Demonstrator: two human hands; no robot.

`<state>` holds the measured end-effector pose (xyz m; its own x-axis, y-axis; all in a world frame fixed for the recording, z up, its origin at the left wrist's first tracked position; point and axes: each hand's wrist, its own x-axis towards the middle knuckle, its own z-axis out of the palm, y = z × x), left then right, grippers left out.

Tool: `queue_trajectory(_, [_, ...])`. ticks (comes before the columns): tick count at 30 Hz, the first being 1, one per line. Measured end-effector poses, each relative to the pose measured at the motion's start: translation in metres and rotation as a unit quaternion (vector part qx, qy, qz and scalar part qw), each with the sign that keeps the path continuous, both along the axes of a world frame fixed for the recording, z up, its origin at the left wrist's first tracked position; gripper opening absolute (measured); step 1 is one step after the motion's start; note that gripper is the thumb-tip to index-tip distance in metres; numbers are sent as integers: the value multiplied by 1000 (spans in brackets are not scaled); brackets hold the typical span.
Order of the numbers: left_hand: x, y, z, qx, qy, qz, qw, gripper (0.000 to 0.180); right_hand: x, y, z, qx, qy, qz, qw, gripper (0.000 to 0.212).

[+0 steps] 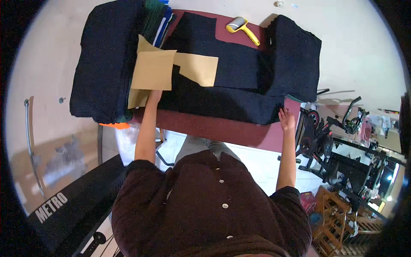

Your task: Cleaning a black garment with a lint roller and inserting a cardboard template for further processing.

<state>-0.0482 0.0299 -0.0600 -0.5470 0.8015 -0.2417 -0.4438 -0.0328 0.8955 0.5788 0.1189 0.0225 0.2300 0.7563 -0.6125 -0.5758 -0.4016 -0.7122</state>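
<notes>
My left hand [155, 95] reaches under a squarish brown card sheet [154, 70], which covers its fingers and appears to be held up by it. More brown card [139, 99] leans behind it against a tall stack of folded black fabric [105, 60]. Another brown card piece [199, 68] lies flat on black fabric [222, 100] spread across the table. At the near right corner of that fabric is my right hand [287, 119], its fingers apart and touching or close to the edge, holding nothing.
A yellow-handled lint roller [245, 30] lies at the far side of the dark red table [214, 128]. More black fabric [295, 58] is piled at the right end. Green, blue and white folded cloths [160, 23] stand beside the left stack. An exercise bike [319, 141] is at the right.
</notes>
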Motion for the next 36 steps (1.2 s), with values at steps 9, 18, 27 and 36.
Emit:
queue_trajectory(9, [201,-70,86,-51,705,-346,617,54,1,-61,-68,-73,-614,5,786,41])
queue_trajectory(18, [230,-72,74,-12,714,-387,584,56,2,-49,-26,25,-15,-25,999,21])
queue_trajectory(27, [234,-67,74,-9,711,-389,586,55,66,-83,-57,38,23,-80,996,20])
queue_trajectory(36, [226,-38,85,-17,689,-329,646,47,-7,-56,-17,88,-546,-40,832,37])
